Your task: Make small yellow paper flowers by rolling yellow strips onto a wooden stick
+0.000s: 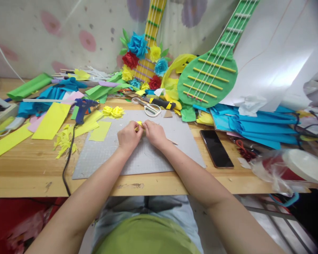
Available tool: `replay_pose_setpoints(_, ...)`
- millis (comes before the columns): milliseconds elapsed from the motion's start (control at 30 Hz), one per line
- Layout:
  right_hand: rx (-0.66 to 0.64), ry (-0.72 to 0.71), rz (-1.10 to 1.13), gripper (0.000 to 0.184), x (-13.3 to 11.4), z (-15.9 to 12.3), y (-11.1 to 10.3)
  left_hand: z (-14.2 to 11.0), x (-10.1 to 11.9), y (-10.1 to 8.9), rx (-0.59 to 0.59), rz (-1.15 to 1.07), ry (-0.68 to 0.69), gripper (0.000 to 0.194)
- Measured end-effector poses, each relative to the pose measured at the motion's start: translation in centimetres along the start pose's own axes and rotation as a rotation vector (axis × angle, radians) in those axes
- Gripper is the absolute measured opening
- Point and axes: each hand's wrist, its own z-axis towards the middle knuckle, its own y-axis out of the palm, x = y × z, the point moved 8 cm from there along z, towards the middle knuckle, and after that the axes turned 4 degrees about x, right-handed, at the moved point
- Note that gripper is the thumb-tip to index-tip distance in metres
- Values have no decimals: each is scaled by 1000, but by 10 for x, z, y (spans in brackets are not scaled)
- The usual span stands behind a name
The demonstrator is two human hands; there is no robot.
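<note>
Both hands meet over the grey cutting mat (100, 162), pinching one small piece of yellow crepe paper (139, 123). My left hand (129, 135) is closed on its left side, and my right hand (154, 133) grips it from the right. Most of the paper is hidden behind my fingers. Beyond my left hand sit yellow paper flowers (113, 112); a flat yellow paper piece (100, 131) lies on the mat's left part. Scissors (151, 110) with white handles rest at the mat's far edge. A thin pointed stick (172, 142) shows beside my right wrist.
A blue glue gun (83, 109) stands at left, its cord running to the front edge. A phone (216, 149) lies right of the mat. Behind are a green paper-covered instrument (208, 79), a yellow one with flowers (145, 63), and blue crepe paper (254, 123). A bagged tub (304, 165) is far right.
</note>
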Motion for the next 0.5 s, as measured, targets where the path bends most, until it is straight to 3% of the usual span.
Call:
replay_pose_setpoints(267,20,3,15,28,0,0,-4,-1,3,-3,7,-99,10,23)
replay_pose_setpoints(500,50,31,26,28,3,0,-7,0,-7,7,-74,-484,-76,23)
